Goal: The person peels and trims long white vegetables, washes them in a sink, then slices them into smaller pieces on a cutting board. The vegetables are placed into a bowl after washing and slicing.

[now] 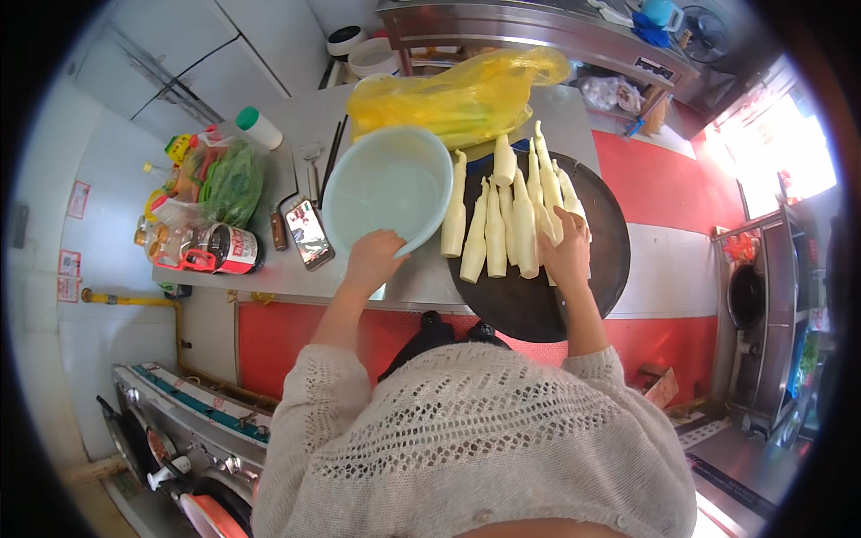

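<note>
My left hand (375, 261) grips the near rim of a pale blue plastic colander (387, 181), which holds nothing that I can see. To its right, several peeled water bamboo shoots (494, 228) lie side by side on a round, dark chopping board (518, 309). One short shoot (504, 161) rests on top, towards the back. My right hand (567, 250) is closed around shoots at the right end of the row, its fingers hiding part of them. Behind the colander and board is a yellow plastic bag (444, 97) with pale green contents showing through.
Left of the colander on the steel table (296, 276) lie a phone (309, 235), a wooden-handled knife (278, 228), a peeler (311, 168) and black chopsticks (334, 155). Farther left stand a green-capped container (259, 128), bagged green vegetables (235, 181) and a dark sauce jug (232, 249).
</note>
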### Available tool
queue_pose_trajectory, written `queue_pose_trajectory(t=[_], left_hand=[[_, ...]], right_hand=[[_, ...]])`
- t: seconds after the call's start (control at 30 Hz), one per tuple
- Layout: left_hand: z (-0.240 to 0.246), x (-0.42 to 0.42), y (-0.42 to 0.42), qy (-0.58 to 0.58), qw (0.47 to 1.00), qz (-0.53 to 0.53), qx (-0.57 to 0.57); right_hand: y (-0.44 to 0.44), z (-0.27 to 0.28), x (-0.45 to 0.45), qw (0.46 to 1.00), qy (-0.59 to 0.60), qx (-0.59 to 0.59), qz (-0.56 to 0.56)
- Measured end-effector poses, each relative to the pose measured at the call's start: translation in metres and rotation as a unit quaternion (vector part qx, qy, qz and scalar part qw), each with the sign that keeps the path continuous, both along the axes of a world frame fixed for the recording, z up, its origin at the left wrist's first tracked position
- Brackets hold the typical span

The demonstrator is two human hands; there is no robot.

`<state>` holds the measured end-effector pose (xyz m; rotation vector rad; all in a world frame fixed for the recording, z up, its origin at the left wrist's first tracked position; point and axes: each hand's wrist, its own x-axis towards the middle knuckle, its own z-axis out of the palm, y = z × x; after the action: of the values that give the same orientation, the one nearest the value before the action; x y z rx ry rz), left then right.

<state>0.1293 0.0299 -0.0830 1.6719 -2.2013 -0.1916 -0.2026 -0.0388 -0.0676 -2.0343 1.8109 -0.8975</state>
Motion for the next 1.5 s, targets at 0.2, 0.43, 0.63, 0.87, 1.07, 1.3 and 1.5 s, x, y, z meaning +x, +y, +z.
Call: queue_pose_trajectory(t=[0.2,0.43,0.63,0.87,1.07,1.3,1.5], left_hand=[[-0.020,0.040,0.010,-0.096,0.993,-0.045,0.055],[0.034,0.029,0.026,0.014,0.995,-0.095,0.006],[0.048,-0.065,0.023,0.338,0.921,-0.128,0.147],[0.015,-0.171,-0.059,0.362,0.925,0.020,0.111],[0.011,-0.199,-0.117,0.299,0.905,0.130,0.272],[0.011,-0.225,-0.135,0.243,0.904,0.188,0.296],[-0.008,-0.239,-0.137,0.308,0.911,0.185,0.204]], right_hand=[[-0.016,-0.003,0.001,0.995,0.082,-0.012,-0.062],[-0.065,-0.028,-0.028,0.981,0.094,0.118,-0.120],[-0.101,-0.044,-0.050,0.963,-0.082,0.224,-0.122],[-0.120,-0.029,-0.053,0.914,-0.202,0.348,-0.054],[-0.142,-0.020,-0.048,0.927,-0.141,0.348,0.018],[-0.152,-0.014,-0.051,0.852,-0.285,0.433,0.073],[-0.139,-0.014,-0.060,0.830,-0.364,0.399,0.140]])
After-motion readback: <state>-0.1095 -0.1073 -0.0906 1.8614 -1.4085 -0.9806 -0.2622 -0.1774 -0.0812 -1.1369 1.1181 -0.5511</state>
